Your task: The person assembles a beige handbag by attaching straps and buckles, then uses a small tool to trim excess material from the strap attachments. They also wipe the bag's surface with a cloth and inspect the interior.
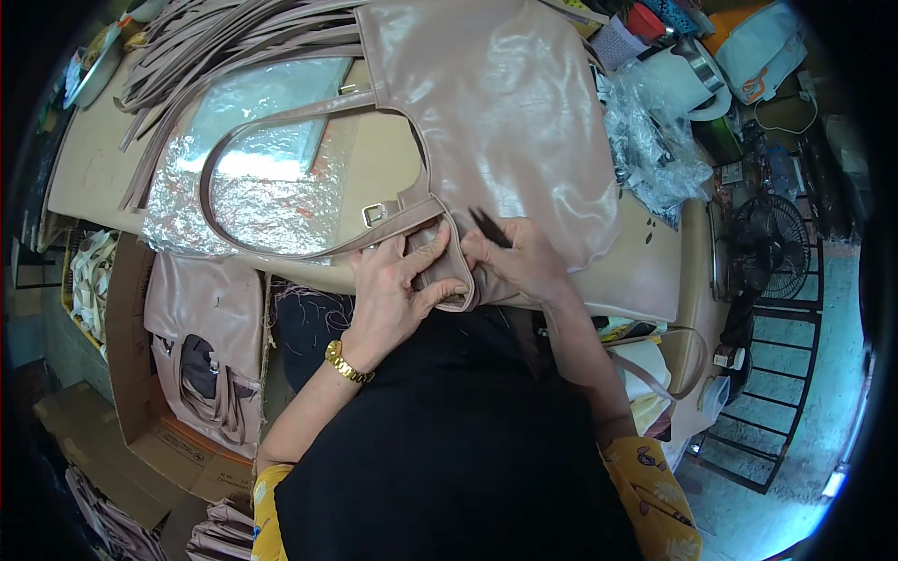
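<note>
A glossy dusty-pink handbag (pixel 510 103) lies across the table, its long strap (pixel 211 178) looped out to the left with a metal buckle (pixel 374 215) near its end. My left hand (pixel 398 280) is closed on the bag's folded edge, thumb and fingers pinching the bag close to my body. Just to its right, my right hand (pixel 524 257) is closed around a dark, slim, pointed tool (pixel 489 227), whose exact kind I cannot make out. Its thumb and forefinger are against the same edge of the bag. The pinched spot is partly hidden by my fingers.
Cut pink straps (pixel 243 42) lie heaped at the back left, beside clear plastic packaging (pixel 253 187). A cardboard box (pixel 131 346) with pink bags stands at the left. Crumpled plastic (pixel 655 140) and a white kettle (pixel 678 79) sit at the back right, near a black fan (pixel 772 245).
</note>
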`<state>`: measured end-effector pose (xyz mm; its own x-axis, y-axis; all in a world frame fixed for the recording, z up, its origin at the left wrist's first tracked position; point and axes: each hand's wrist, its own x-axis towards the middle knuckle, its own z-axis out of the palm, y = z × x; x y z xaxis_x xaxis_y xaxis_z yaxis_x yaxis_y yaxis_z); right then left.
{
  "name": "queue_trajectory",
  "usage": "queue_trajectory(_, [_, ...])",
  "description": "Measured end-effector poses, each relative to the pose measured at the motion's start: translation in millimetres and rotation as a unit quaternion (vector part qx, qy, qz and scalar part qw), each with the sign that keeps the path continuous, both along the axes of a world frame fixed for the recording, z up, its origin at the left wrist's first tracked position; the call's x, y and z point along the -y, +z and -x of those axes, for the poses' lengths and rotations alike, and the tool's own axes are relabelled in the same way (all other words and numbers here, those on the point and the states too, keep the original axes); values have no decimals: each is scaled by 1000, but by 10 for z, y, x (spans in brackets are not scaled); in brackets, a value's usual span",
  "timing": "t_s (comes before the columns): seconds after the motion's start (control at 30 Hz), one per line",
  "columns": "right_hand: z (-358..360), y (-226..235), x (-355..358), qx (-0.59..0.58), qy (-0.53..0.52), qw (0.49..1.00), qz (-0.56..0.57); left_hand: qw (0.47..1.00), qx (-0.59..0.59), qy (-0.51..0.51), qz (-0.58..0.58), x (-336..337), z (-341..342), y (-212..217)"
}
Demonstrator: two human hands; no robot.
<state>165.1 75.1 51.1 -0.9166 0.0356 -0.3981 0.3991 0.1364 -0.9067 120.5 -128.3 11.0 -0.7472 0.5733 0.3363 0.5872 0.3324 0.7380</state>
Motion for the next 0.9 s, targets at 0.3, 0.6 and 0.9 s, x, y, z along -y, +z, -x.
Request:
queue_trajectory(0.3, [-37, -92, 64, -14, -2, 1000, -13, 999, 37, -7, -6, -1, -29, 60])
queue_trajectory(0.6, [-65, 17, 85, -13, 5, 993, -114, 1000, -23, 1, 20, -40, -36, 33])
queue_trajectory(0.9, [-306, 124, 194, -230, -53, 928, -289, 1000, -5, -5, 6, -33, -23, 9])
